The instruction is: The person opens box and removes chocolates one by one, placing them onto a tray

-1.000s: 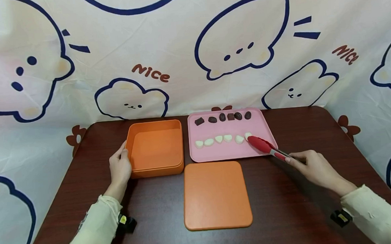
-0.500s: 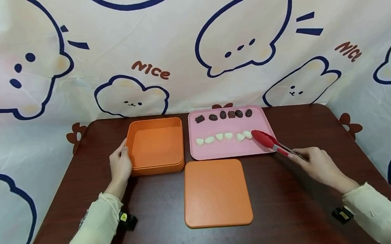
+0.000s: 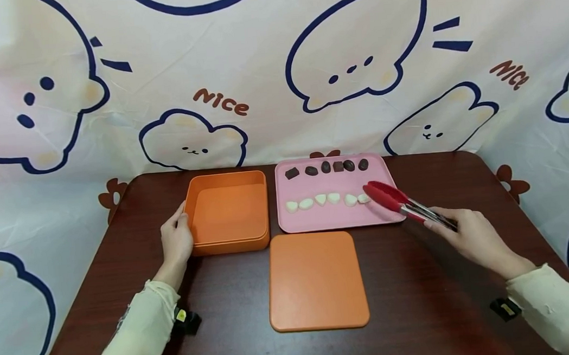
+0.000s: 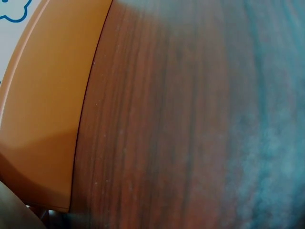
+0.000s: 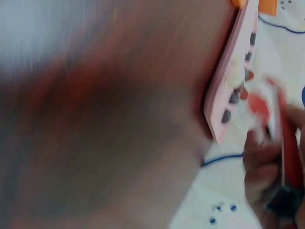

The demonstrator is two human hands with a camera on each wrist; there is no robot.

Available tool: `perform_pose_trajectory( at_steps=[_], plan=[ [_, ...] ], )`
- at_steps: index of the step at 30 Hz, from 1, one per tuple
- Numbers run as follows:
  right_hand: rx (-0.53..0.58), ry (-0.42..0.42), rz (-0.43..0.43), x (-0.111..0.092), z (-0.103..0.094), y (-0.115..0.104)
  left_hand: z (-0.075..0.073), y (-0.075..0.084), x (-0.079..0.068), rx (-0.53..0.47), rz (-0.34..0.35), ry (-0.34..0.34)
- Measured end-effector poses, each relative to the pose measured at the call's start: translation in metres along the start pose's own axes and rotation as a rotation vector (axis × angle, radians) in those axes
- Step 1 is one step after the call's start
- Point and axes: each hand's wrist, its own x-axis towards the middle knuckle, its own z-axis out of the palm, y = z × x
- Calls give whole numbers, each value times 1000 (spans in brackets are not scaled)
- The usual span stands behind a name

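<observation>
My left hand (image 3: 176, 241) holds the left side of a square orange box (image 3: 228, 213), which stands uncovered with a bare floor inside. In the left wrist view the outer wall of this box (image 4: 47, 95) shows, with a bit of the hand at the lower left corner. My right hand (image 3: 474, 236) grips red-tipped metal tongs (image 3: 388, 195), whose two arms stand apart. Their tips hover over the right end of a row of white chocolates (image 3: 333, 198) on a pink tray (image 3: 345, 217), close by the last white piece (image 3: 363, 198). Nothing is visibly pinched between them.
Dark chocolates (image 3: 326, 167) form a row at the tray's back. An orange square lid (image 3: 317, 281) lies flat in front of the tray on the dark wooden table (image 3: 225, 322). A patterned cloth (image 3: 257, 54) hangs behind the table.
The tongs have spread wider and risen slightly from the last white chocolate, and my right hand has shifted right. That chocolate lies slightly differently. My left hand stays on the box.
</observation>
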Motion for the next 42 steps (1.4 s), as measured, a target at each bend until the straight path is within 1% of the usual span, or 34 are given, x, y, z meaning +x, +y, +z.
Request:
perform_pose_trajectory(
  at_steps=[2, 5, 9, 12, 17, 25, 30, 34, 38, 42],
  plan=[
    [-43, -3, -64, 1, -3, 3, 0, 0, -1, -2, -3, 3],
    [-125, -28, -126, 5, -6, 7, 1, 1, -1, 3, -6, 6],
    [-202, -38, -156, 10, -8, 12, 1, 1, -1, 0, -6, -5],
    [-213, -42, -154, 13, -8, 15, 1, 1, -1, -4, -3, -8],
    [-172, -70, -117, 18, -8, 17, 0, 0, -1, 5, -3, 3],
    [-46, -121, -52, 28, -3, 13, -1, 1, -2, 8, 0, 7],
    [-37, -153, -20, 31, -4, 10, 1, 1, -1, -8, -4, 0],
    [-26, -150, -8, 30, -5, 11, 3, 1, 0, -26, -6, -6],
    [-6, -138, -5, 28, -3, 13, 2, 2, 0, -24, -20, -13],
    [11, -102, -3, 25, 2, 13, 0, 3, -1, -10, -25, -14]
  ],
)
